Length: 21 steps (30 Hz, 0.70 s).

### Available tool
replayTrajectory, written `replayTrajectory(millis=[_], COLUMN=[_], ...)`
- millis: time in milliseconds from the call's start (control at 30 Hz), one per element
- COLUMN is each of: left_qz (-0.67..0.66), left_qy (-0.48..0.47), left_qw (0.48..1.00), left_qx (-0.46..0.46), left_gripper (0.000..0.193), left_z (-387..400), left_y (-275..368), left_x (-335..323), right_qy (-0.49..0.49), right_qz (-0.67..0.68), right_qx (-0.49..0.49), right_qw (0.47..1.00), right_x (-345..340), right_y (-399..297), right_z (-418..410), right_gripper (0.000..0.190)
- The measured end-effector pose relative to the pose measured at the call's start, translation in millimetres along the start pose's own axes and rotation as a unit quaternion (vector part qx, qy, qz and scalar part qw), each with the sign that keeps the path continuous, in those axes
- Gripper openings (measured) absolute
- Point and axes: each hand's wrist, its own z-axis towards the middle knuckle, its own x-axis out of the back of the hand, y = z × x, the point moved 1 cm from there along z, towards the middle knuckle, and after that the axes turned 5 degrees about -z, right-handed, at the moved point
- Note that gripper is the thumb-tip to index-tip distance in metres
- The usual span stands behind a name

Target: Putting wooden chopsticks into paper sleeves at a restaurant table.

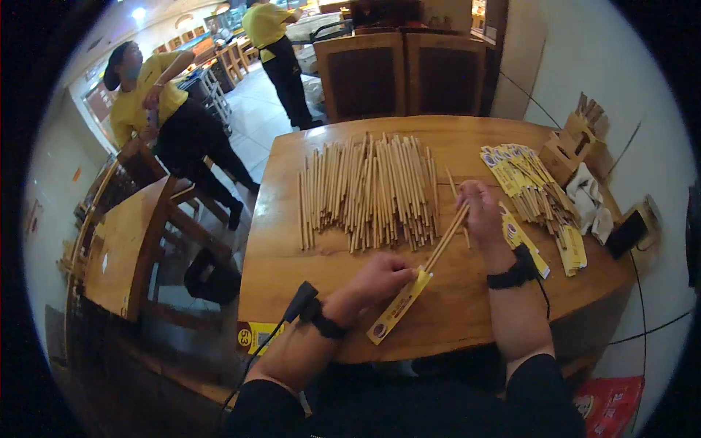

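My left hand [385, 278] pinches the mouth of a yellow paper chopstick sleeve [398, 310] over the front of the wooden table [465, 323]. Between my hands runs a pair of wooden chopsticks [448, 238], its lower tips at the sleeve's mouth. The upper ends are gripped by my right hand [478, 209]. To the left of that hand spreads a wide pile of loose chopsticks [372, 191]. Partly behind my right wrist lie more yellow sleeves [523, 241]. A heap of sleeved chopsticks [531, 186] rests farther right.
A wooden holder [572, 145], a crumpled white cloth [589, 200] and a black device [627, 232] stand along the wall side. Two chairs [361, 76] back the far edge. Two people in yellow shirts [164, 76] are beyond the table, one beside another table [128, 246] at left.
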Motion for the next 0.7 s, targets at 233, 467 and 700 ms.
replayTrajectory(millis=[233, 467, 700], left_qz=[-0.132, -0.191, -0.229], left_qy=[0.088, 0.06, 0.028], left_qw=[0.987, 0.979, 0.972], left_qx=[0.013, -0.031, -0.053], left_gripper=[0.018, 0.015, 0.013], left_z=[2, 6, 10], left_y=[-11, -14, -15], left_x=[11, 18, 13], right_qy=[-0.108, -0.131, -0.245], right_qz=[-0.026, -0.149, -0.192], right_qx=[0.007, 0.068, 0.17], right_qw=[0.994, 0.978, 0.935], right_x=[-55, -55, -55], right_y=[27, 18, 12], right_z=[-20, -13, -26], right_gripper=[0.037, 0.035, 0.036])
